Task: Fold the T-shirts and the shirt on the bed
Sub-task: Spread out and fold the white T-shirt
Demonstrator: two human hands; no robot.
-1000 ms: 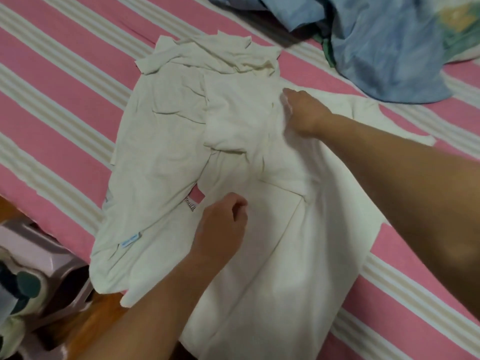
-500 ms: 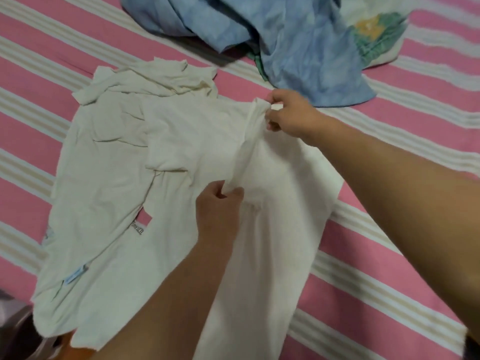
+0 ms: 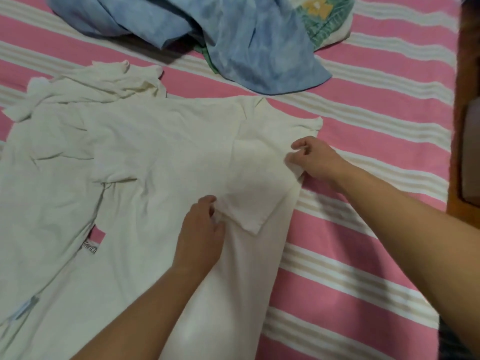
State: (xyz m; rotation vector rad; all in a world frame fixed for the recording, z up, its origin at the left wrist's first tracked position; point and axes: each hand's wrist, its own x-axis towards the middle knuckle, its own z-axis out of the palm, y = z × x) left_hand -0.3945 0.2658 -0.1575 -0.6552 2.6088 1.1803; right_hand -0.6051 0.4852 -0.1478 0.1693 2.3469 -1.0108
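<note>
A cream T-shirt [image 3: 161, 157] lies spread across the pink striped bed [image 3: 363, 141], its far left part bunched into folds [image 3: 98, 84]. One short sleeve [image 3: 257, 183] is laid out flat towards the right. My left hand [image 3: 200, 237] is at the sleeve's near left edge with its fingertips curled into the cloth. My right hand [image 3: 315, 159] pinches the sleeve's right edge between thumb and fingers. A crumpled blue shirt [image 3: 249, 45] lies at the far side of the bed, apart from the cream cloth.
A garment with a green and yellow print [image 3: 324, 19] lies partly under the blue shirt at the top. The wooden bed frame [image 3: 465, 105] runs down the right edge. Bare striped sheet shows to the right of the T-shirt.
Both hands lifted the sleeve as a raised ridge, then carried it right and laid it flat. My right hand moved right and down; the view shifted towards the right.
</note>
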